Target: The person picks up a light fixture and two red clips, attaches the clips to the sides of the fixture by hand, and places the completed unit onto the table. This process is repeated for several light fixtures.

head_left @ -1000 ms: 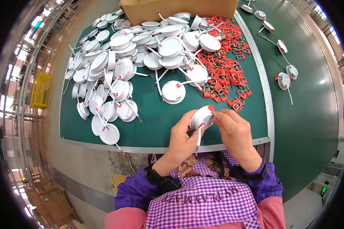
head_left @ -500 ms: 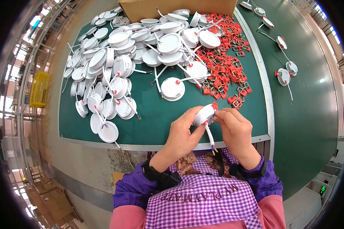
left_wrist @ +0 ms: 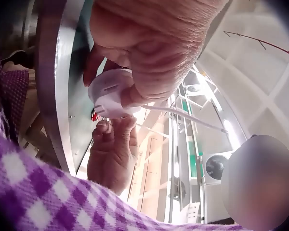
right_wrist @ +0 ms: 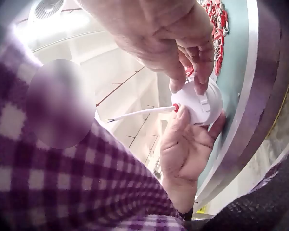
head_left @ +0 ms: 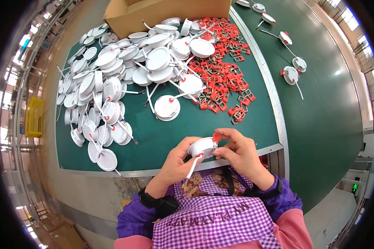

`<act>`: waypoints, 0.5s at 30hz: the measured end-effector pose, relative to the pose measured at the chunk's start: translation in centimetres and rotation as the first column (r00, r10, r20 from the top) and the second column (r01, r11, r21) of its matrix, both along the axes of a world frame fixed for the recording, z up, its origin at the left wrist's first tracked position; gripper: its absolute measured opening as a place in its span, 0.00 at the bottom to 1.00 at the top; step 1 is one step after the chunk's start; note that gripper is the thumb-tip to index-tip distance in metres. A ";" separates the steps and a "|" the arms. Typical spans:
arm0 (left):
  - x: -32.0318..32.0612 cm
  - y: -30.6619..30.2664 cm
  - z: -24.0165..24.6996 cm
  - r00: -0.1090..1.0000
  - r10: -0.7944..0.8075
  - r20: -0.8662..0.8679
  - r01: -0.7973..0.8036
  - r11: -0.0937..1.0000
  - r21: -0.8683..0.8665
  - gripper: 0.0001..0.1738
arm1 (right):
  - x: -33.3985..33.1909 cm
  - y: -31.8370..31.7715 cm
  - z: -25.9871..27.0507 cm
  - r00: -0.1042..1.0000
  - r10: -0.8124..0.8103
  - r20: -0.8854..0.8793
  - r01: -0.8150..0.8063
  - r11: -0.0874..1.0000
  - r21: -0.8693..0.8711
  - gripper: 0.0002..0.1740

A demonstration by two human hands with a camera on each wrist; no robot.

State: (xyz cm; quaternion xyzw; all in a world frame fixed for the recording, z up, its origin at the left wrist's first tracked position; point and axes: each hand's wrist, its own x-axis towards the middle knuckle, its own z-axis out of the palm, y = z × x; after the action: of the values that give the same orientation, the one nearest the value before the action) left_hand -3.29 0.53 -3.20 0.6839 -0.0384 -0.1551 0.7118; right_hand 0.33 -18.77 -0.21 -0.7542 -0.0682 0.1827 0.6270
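Over the near edge of the green table, my left hand (head_left: pixel 172 164) grips a round white downlight (head_left: pixel 201 148) tilted on its side. A white cable (head_left: pixel 190 171) with bare coloured wire ends hangs from it through a red grommet. At the downlight's right edge sits a red spring clip (head_left: pixel 215 138), pinched between the thumb and index finger of my right hand (head_left: pixel 242 155). In the right wrist view, the right fingertips press at the rim of the downlight (right_wrist: pixel 209 103), and the left thumb lies beside the cable's base.
A large heap of white downlights (head_left: pixel 158 58) covers the table's left and middle. Red spring clips (head_left: pixel 220 79) lie piled to its right. A cardboard box (head_left: pixel 166 16) stands behind. Several downlights (head_left: pixel 292 75) line the green surface (head_left: pixel 320 124) on the right, beyond a metal edge (head_left: pixel 262 70).
My right index finger and thumb have spread apart along the red clip at the rim. The downlight has turned and its cable swung left. The view has shifted to the right.
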 end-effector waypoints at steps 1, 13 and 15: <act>-0.1 -0.1 -0.1 0.999 0.032 -0.015 -0.033 0.999 -0.042 0.20 | 0.1 -0.1 0.2 0.998 0.042 -0.055 -0.044 0.999 -0.028 0.21; 0.3 0.2 -0.5 0.990 0.002 -0.140 -0.033 0.975 -0.220 0.22 | 1.3 0.0 -0.1 0.997 0.078 -0.029 -0.080 0.993 -0.083 0.21; 0.5 0.2 0.1 0.990 0.027 -0.137 -0.060 0.969 -0.238 0.23 | 2.1 -0.4 0.1 0.992 0.123 -0.022 -0.125 0.988 -0.091 0.20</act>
State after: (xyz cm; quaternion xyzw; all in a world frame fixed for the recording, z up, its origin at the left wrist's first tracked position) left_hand -2.77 0.70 -3.10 0.5809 0.0054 -0.1788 0.7941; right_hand 2.46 -19.18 -0.12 -0.7753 -0.1012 0.2306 0.5793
